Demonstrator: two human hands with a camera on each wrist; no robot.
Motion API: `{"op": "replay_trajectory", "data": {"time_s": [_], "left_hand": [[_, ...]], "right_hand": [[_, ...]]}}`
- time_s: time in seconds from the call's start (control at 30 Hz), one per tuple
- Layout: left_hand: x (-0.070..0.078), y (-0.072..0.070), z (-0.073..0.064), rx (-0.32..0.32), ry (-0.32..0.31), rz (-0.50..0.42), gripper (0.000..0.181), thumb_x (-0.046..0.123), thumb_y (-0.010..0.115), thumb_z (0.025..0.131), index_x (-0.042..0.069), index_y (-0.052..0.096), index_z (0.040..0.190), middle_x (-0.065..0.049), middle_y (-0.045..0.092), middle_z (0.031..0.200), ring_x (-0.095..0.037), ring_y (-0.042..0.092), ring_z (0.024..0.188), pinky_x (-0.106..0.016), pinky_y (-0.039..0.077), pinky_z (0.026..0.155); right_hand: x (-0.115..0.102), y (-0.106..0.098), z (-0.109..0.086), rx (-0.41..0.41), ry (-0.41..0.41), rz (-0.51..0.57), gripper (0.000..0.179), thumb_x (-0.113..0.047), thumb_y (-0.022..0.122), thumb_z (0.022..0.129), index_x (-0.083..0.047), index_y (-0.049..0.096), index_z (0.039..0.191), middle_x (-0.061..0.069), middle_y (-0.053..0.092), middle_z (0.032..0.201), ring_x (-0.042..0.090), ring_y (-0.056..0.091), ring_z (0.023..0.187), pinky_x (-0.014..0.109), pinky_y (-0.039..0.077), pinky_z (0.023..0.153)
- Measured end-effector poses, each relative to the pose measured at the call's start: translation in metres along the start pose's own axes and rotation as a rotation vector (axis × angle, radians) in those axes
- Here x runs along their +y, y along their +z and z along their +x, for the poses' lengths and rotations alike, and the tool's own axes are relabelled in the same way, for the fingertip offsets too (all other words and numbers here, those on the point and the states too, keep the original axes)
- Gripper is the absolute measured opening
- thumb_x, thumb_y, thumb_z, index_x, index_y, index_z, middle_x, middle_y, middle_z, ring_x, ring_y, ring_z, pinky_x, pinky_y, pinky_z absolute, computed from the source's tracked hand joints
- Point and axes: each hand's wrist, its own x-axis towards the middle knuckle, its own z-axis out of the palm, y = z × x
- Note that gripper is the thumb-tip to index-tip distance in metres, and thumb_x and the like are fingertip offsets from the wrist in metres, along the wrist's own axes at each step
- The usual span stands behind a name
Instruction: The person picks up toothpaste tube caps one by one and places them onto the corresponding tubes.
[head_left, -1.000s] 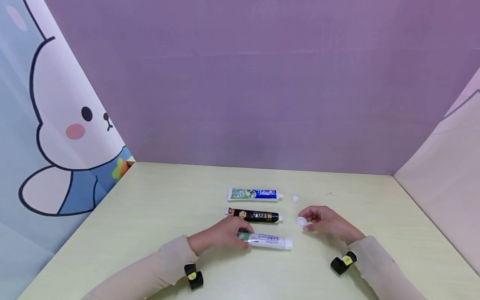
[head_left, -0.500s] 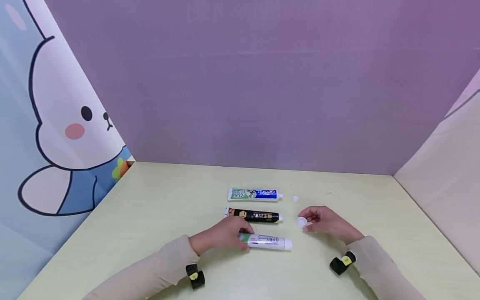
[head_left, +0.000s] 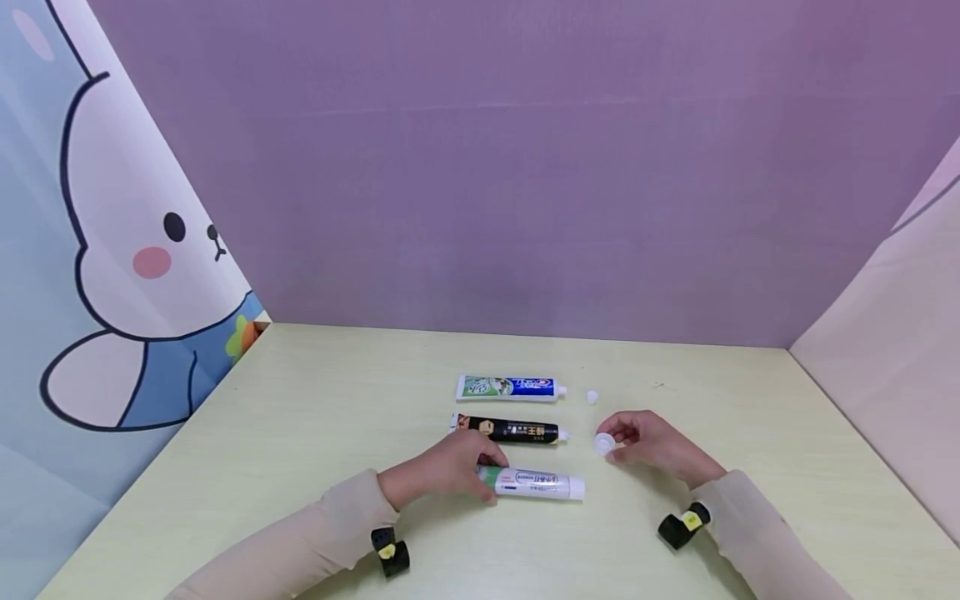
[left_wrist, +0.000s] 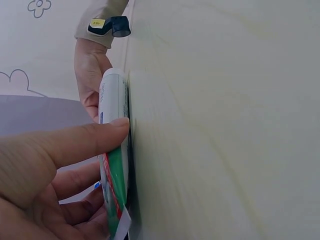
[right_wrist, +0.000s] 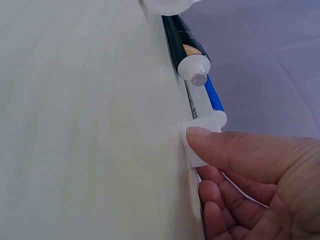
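A white and green toothpaste tube (head_left: pixel 536 484) lies nearest the person, its white capped end pointing right. My left hand (head_left: pixel 447 471) grips its flat tail end, thumb on the near side in the left wrist view. Behind it lies a black toothpaste tube (head_left: pixel 517 430), whose uncapped nozzle shows in the right wrist view. My right hand (head_left: pixel 651 447) pinches a round white cap (head_left: pixel 604 443) at table level, just right of the black tube's nozzle. Farther back is a blue and green toothpaste tube (head_left: pixel 510 388), also uncapped, with a small white cap (head_left: pixel 592 397) beside its nozzle.
The pale wooden table (head_left: pixel 315 392) ends at a purple backdrop (head_left: pixel 480 183). A printed cloth with a rabbit figure (head_left: pixel 150 225) hangs at the left, and a light pink cloth (head_left: pixel 892 350) at the right.
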Motion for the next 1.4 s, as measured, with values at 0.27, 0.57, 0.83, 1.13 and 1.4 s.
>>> {"op": "replay_trajectory", "data": {"time_s": [0.27,0.57,0.83,1.13,1.4], "left_hand": [[-0.001,-0.002,0.001,-0.012,-0.017,-0.019,0.038,0.01,0.086,0.064,0.01,0.073,0.1,0.008,0.068,0.091,-0.002,0.054,0.079,-0.022,0.043,0.074],[-0.003,-0.005,0.002,-0.031,-0.011,-0.04,0.039,0.01,0.086,0.065,0.011,0.072,0.102,0.008,0.068,0.094,-0.002,0.057,0.083,-0.022,0.045,0.078],[-0.003,-0.008,-0.001,-0.027,-0.012,-0.03,0.042,0.012,0.086,0.065,0.01,0.07,0.104,0.008,0.067,0.095,-0.004,0.058,0.085,-0.023,0.046,0.08],[-0.005,-0.024,0.004,0.043,0.069,-0.073,0.038,0.012,0.079,0.075,0.009,0.067,0.111,-0.001,0.066,0.11,-0.018,0.058,0.104,-0.033,0.045,0.091],[-0.003,-0.037,0.016,0.09,0.152,-0.084,0.038,0.01,0.076,0.078,0.003,0.064,0.114,-0.009,0.065,0.112,-0.024,0.059,0.105,-0.038,0.047,0.091]], "right_hand": [[0.001,-0.001,0.001,0.011,0.007,-0.015,0.026,-0.002,0.074,0.077,-0.001,0.065,0.101,0.006,0.06,0.091,0.018,0.049,0.082,0.023,0.043,0.07],[0.003,-0.003,0.001,0.001,0.0,0.031,0.027,-0.004,0.074,0.076,0.001,0.063,0.1,0.007,0.061,0.089,0.019,0.051,0.08,0.024,0.043,0.069],[0.002,-0.003,0.0,-0.004,0.015,0.064,0.025,-0.003,0.071,0.079,0.003,0.06,0.101,0.008,0.062,0.092,0.017,0.053,0.082,0.026,0.045,0.072],[0.005,-0.005,0.001,-0.019,0.017,0.096,0.027,-0.006,0.072,0.079,0.003,0.059,0.101,0.007,0.062,0.091,0.018,0.054,0.082,0.025,0.046,0.072],[0.004,-0.005,0.001,-0.013,0.026,0.088,0.026,-0.005,0.071,0.08,0.002,0.059,0.101,0.007,0.062,0.091,0.018,0.053,0.083,0.025,0.046,0.073]]}}
